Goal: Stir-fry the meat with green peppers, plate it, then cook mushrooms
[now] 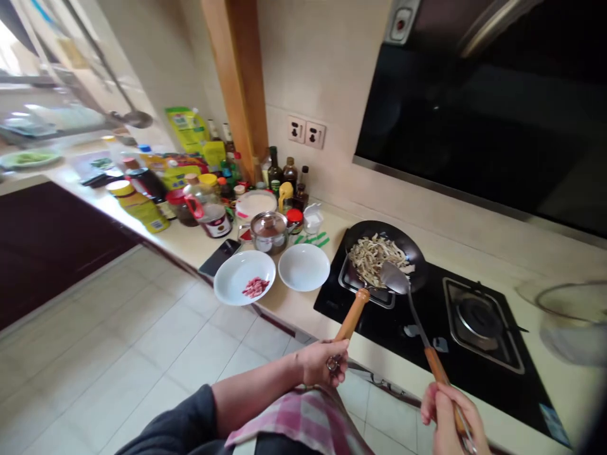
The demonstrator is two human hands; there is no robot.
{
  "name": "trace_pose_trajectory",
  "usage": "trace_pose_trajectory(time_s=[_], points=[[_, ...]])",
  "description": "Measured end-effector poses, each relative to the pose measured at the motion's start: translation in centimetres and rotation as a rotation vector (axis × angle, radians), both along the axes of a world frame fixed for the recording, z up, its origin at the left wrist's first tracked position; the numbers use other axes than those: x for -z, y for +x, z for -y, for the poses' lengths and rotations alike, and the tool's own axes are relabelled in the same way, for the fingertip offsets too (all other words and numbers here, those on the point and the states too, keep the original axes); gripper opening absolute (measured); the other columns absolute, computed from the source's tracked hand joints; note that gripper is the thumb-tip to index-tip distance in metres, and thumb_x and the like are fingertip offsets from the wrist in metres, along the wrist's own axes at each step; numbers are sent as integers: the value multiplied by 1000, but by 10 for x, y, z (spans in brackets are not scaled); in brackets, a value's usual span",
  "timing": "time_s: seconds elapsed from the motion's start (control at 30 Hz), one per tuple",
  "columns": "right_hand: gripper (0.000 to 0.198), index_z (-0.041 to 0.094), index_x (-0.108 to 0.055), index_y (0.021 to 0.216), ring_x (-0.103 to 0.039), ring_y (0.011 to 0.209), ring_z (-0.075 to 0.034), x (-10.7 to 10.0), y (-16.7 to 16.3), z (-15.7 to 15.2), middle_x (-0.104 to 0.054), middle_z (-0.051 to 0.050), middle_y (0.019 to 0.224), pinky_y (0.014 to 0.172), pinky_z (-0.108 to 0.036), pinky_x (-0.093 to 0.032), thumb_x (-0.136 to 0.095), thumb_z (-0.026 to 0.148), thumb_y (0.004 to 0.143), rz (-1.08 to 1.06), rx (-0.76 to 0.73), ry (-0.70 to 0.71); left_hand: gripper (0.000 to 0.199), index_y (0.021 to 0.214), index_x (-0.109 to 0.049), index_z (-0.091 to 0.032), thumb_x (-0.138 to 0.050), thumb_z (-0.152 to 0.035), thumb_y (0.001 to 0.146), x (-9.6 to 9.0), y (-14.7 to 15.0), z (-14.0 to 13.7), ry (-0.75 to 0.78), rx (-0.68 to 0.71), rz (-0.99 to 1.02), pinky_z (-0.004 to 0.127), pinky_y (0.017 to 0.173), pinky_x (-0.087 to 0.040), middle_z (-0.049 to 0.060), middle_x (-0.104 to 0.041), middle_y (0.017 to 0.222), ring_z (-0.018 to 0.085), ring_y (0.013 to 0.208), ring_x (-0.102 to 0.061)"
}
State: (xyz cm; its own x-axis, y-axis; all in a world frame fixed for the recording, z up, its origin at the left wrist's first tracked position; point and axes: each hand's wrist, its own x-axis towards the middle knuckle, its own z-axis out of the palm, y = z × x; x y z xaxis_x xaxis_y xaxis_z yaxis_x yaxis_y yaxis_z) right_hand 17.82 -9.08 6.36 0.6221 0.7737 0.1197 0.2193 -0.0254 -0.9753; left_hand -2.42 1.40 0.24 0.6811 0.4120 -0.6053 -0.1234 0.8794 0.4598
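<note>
My left hand is wrapped round the wooden handle of a black wok, which sits over the left burner. Pale, browned strips of food lie in the wok; I cannot tell exactly what they are. In my right hand is a metal spatula with a wooden grip, its blade resting at the near right side of the food. To the left of the wok, a white bowl holds a small heap of raw, reddish cut meat. Beside it stands a second white bowl with nothing visible inside.
A lidded steel pot, a dark phone and several jars and bottles crowd the counter at left. The right burner carries no pan. A glass bowl stands at far right. The black range hood hangs above.
</note>
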Motion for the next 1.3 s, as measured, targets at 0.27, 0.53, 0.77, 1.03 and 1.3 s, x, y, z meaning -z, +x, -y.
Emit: trace_pose_trajectory(time_s=[0.27,0.53,0.77,1.03,1.3], points=[[17,27,-67,95,-60,58,-16,-8,8,16,-64,-4,75,53,-27,-52,-61,31,80,328,-217,-13,56,77,-56,-14,-65,-67,62,8,-7,-22,53,209,58,25,51,-36,2,-57,64,13,52,-55],[29,33,-71,98,-66,70,-23,-91,41,-13,-70,-6,87,65,-33,-56,-63,40,71,722,-475,-324,47,94,-54,-16,-70,-51,67,-2,7,-23,-11,29,102,22,51,-37,0,-58,67,11,55,-57],[30,27,-68,103,-66,73,-18,-74,66,-124,-71,-3,92,70,-30,-51,-46,38,86,1012,-567,-290,36,86,-57,-14,-68,-44,68,-6,16,-17,110,-51,-51,20,35,-21,-5,-51,49,6,33,-40],[24,23,-73,86,-64,56,-16,-142,140,-193,-71,-3,74,57,-27,-47,-62,42,76,902,-262,-167,38,88,-57,-16,-69,-46,67,-5,16,-15,93,-129,-89,18,34,-21,-7,-49,49,4,32,-36],[44,8,-64,86,-57,38,-16,-51,164,-257,-60,-4,46,39,-27,-47,-60,49,71,67,-127,-143,37,85,-57,-16,-69,-43,64,-8,20,-13,89,-193,-137,17,33,-18,-6,-49,47,4,32,-34]])
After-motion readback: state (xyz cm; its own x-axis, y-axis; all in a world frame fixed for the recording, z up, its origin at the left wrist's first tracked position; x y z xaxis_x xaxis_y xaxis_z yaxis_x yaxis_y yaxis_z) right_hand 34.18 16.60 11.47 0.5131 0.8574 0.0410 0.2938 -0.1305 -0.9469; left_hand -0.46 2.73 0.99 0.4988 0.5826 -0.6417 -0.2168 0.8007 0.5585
